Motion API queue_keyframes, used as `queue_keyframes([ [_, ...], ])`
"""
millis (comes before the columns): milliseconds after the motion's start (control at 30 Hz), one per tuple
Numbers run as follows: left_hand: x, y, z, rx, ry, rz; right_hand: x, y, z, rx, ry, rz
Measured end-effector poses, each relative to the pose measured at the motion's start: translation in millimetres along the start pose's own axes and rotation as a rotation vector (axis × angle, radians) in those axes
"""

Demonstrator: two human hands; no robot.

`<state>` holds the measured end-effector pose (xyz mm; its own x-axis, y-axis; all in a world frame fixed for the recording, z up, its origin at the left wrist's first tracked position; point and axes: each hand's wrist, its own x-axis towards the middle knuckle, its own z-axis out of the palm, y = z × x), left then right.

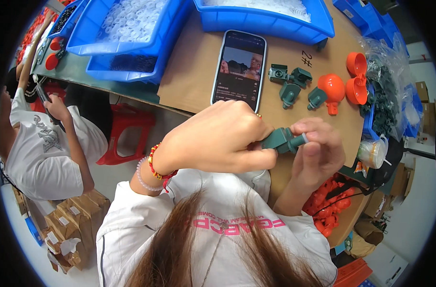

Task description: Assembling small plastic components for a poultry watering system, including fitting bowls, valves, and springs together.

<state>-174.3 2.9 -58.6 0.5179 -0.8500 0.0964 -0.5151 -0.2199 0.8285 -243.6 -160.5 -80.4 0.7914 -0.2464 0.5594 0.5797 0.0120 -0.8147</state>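
My left hand (218, 136) is closed around a dark green plastic part (281, 139), whose stem points right. At the tip of that stem, the bent fingers of my right hand (325, 146) pinch a small whitish piece (304, 137), perhaps a ring; its exact shape is too small to tell. Just beyond my hands lie several similar green parts (289, 92) on the brown board (186, 79). An orange round cup-shaped piece (331, 88) rests to their right, with more orange cups (356, 64) behind it.
A phone (239, 69) with a lit screen lies beyond my left hand. Blue bins (270, 24) of white pieces stand at the back. Right of the board are a bag of green parts (383, 95) and a lidded cup (372, 150). Another person (45, 143) sits at left near a red stool (127, 129).
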Motion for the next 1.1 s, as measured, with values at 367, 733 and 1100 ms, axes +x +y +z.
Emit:
queue_keyframes([
  [367, -14.4, 4.4, 12.5, -0.109, 0.146, 0.003, -7.7, -2.4, 8.9, -0.018, 0.011, 0.024],
  [733, -19.6, 2.7, 31.5, -0.302, 0.363, -0.074, -8.2, 2.0, 7.3, -0.038, -0.049, 0.038],
  [1100, -17.4, 6.1, 32.1, -0.253, 0.418, -0.031, -11.6, 9.5, 6.6, 0.251, -0.003, 0.247],
])
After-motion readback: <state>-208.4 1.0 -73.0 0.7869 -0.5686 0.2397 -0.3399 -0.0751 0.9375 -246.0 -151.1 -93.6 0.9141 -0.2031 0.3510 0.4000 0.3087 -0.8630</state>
